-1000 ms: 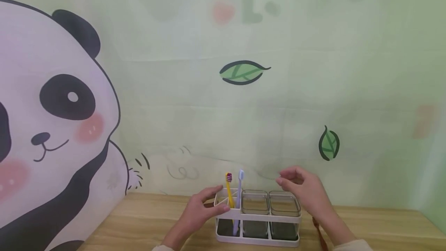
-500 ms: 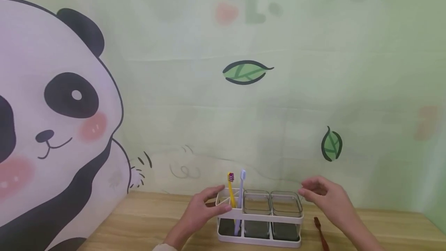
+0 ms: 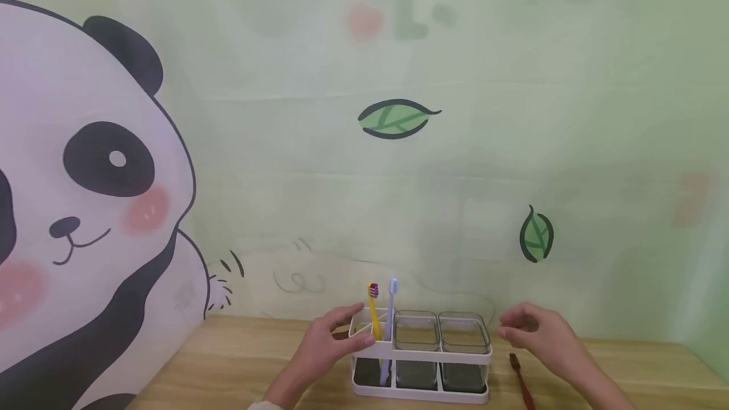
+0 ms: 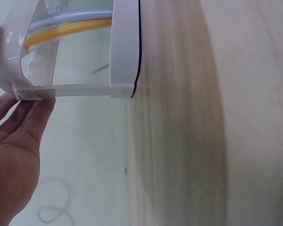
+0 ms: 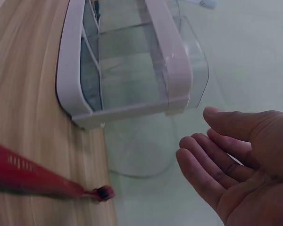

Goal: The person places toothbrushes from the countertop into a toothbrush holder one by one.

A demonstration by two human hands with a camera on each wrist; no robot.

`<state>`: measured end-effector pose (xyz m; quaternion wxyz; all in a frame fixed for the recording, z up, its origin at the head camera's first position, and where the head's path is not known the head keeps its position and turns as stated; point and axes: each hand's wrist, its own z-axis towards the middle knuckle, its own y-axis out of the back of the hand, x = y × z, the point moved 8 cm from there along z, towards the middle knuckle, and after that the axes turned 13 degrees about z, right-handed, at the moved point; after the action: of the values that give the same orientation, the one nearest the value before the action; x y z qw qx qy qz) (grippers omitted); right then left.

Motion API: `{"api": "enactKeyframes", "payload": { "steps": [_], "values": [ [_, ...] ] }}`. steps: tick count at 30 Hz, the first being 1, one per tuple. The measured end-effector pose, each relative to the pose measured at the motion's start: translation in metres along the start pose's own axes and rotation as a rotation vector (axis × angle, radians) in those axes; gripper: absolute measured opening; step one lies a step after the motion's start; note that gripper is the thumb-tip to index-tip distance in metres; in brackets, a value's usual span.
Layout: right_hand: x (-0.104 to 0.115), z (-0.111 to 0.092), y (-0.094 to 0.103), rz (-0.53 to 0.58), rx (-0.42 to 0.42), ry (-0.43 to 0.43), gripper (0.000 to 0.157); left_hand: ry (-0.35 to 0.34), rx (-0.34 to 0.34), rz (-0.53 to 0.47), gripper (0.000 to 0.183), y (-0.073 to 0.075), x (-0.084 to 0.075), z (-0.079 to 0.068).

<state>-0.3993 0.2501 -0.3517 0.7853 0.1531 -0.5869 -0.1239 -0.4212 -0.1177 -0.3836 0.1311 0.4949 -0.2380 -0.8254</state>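
My left hand (image 3: 319, 345) grips the left end of a white toothbrush holder (image 3: 427, 355), thumb at the front and fingers behind its upper rim. A yellow toothbrush (image 3: 374, 312) and a pale lilac toothbrush (image 3: 391, 309) stand, heads up, in the divided left section. Two clear cups (image 3: 464, 350) fill the middle and right sections. Off the holder's right end, my right hand (image 3: 547, 339) hovers with relaxed, bent fingers and nothing in it; the right wrist view shows its palm (image 5: 245, 193) and a gap to the holder. Below it lies a red toothbrush (image 3: 522, 381).
The wooden table (image 3: 228, 359) carries the holder and ends at the back against a pale green cloth (image 3: 285, 144). Printed on that cloth are a large panda (image 3: 102, 239) and some leaves.
My right hand has moved right and down, away from the holder's right cup, uncovering more of the red toothbrush. The left hand keeps its hold on the toothbrush holder.
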Motion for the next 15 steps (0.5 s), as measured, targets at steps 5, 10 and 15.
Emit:
{"api": "enactKeyframes", "payload": {
  "steps": [5, 10, 15],
  "values": [
    [-0.017, 0.004, 0.001, -0.025, 0.031, -0.06, 0.019, 0.0, -0.003, 0.003, 0.069, 0.001, 0.001, -0.001],
    [-0.037, 0.006, 0.001, -0.028, 0.079, -0.157, 0.016, 0.013, 0.002, -0.006, 0.068, 0.001, 0.001, -0.002],
    [-0.054, 0.004, 0.002, -0.035, 0.095, -0.251, 0.012, 0.005, 0.002, -0.012, 0.069, 0.001, 0.0, -0.001]
  ]
}}
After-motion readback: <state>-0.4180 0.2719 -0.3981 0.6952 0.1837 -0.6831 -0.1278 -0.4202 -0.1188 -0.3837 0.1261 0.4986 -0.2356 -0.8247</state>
